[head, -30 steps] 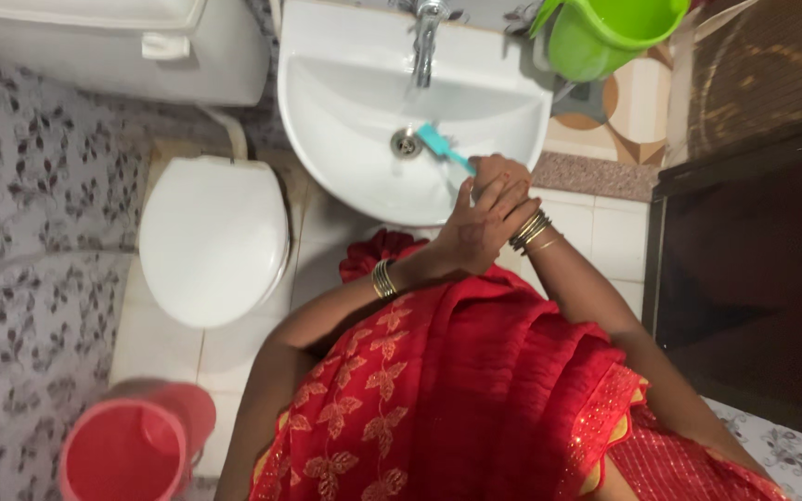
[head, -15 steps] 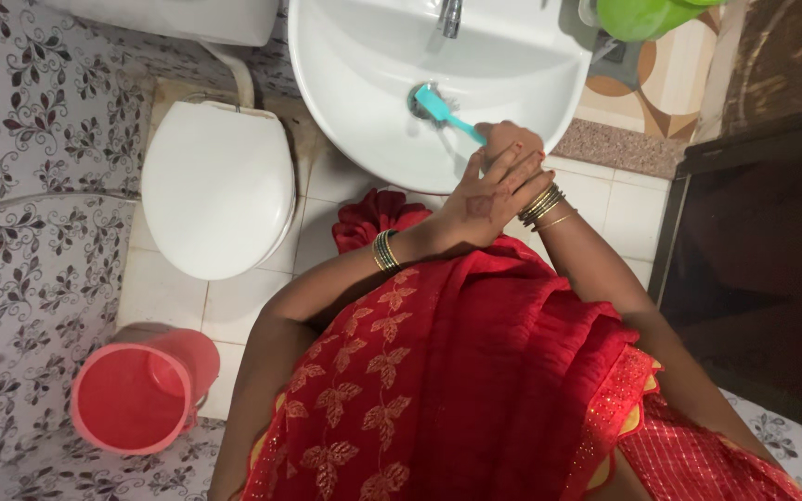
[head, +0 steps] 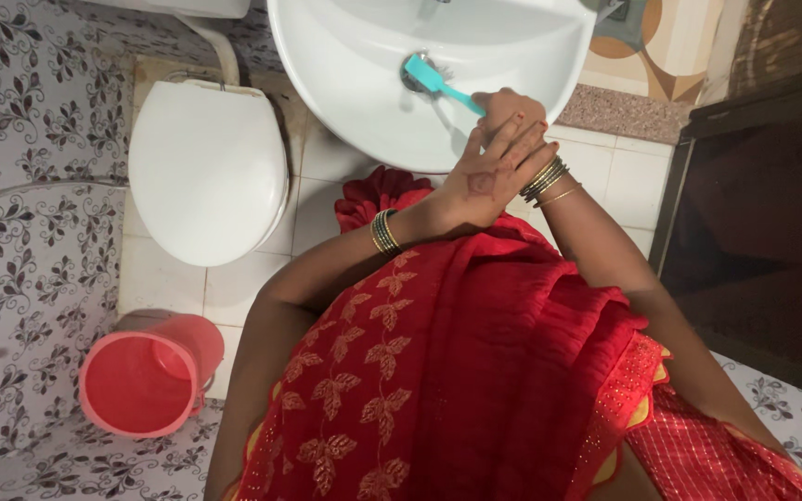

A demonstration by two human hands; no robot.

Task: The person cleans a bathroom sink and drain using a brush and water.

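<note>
Here my right hand grips the teal brush over the white sink drain, left hand fingers open, resting across it.

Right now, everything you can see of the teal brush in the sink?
The teal brush looks like plastic: a broad, blocky head on a thin straight handle. It lies slanted inside the white sink, head at the metal drain, handle running down-right into the right hand, which grips its end. The left hand overlaps that hand but does not touch the brush. Bristles cannot be made out.
</note>
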